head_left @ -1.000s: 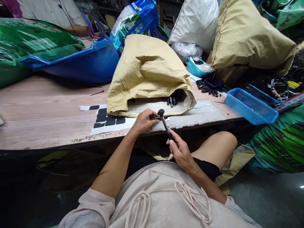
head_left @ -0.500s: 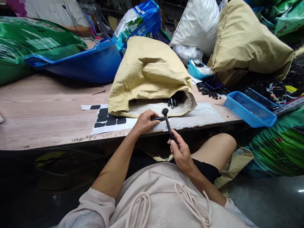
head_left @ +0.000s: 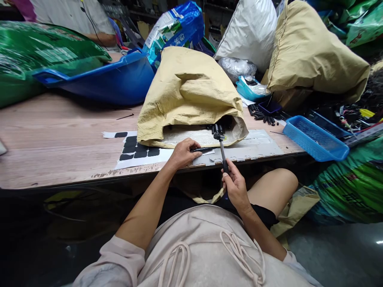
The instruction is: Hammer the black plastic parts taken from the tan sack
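My right hand grips the handle of a small black hammer, its head raised over the table edge in front of the open mouth of a tan paper sack. My left hand rests on the table and pinches a thin black pen-like part lying on a white sheet. More black parts show inside the sack's mouth. A white sheet with black rectangular pads lies left of my left hand.
A blue tub and green bags stand at the back left, with another person's arm behind. A blue mesh tray sits at the right edge. Loose black parts, a teal box and big sacks crowd the back right.
My right hand shifted right and swung the hammer more upright, its head now farther from my left hand and nearer the sack's mouth. My left hand stayed put on the black part.
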The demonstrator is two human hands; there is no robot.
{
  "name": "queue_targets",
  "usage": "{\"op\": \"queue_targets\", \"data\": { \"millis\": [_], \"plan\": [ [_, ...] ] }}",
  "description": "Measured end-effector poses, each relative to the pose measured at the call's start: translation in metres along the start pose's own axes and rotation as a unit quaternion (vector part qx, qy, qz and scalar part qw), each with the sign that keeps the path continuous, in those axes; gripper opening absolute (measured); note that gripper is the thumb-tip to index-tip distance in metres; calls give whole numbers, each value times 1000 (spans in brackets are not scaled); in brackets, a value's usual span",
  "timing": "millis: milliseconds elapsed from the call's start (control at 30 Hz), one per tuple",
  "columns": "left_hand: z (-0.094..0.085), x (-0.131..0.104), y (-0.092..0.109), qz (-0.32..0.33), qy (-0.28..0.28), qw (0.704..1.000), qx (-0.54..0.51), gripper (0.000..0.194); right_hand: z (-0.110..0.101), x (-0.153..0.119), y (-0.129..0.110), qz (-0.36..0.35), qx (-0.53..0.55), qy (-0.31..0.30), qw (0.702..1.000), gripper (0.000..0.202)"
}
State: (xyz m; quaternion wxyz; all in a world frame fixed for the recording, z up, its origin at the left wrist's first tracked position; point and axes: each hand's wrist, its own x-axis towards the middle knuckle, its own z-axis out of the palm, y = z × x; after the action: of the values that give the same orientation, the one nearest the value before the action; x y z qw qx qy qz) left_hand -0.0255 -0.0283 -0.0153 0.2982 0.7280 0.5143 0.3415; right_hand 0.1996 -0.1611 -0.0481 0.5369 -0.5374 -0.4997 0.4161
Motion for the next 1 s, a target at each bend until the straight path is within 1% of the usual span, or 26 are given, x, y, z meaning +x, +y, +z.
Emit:
{"op": "queue_targets", "data": {
  "millis": [100,267,400,467,533,567,633,700,767,833,900,933,1000],
  "plan": [
    [0,0,0,2,-2,1000,6,19,-6,6,3,4,-12,24,1000,66],
    [0,0,-2,10,-5,1000,17,18,-7,10,0,32,21,18,999,68],
    [-3,1,-2,46,-3,999,23,15,-8,12,-3,45,49,8,998,69],
    [-4,-6,3,74,1,997,10,16,-9,13,-3,41,44,6,998,68],
    [-3,-20,9,98,-3,995,-24,21,-10,13,-2,38,38,5,999,67],
    [-1,-29,12,110,-16,993,-44,23,-11,13,-2,38,38,4,999,67],
    [7,-51,15,142,-59,986,-63,25,-11,13,-1,37,42,-2,998,68],
    [19,-72,13,187,-93,978,-27,23,-11,13,0,34,44,-5,998,69],
    [32,-86,8,227,-97,968,51,19,-11,13,0,35,40,-4,999,69],
    [44,-93,2,242,-89,957,134,17,-11,13,0,37,34,-2,999,68],
    [56,-94,-2,226,-103,949,196,17,-11,13,0,35,31,0,999,68],
    [63,-94,-4,207,-122,946,217,18,-11,13,0,32,30,2,999,68],
    [77,-91,-8,150,-176,944,236,22,-10,13,0,26,30,6,999,67]
  ]
}}
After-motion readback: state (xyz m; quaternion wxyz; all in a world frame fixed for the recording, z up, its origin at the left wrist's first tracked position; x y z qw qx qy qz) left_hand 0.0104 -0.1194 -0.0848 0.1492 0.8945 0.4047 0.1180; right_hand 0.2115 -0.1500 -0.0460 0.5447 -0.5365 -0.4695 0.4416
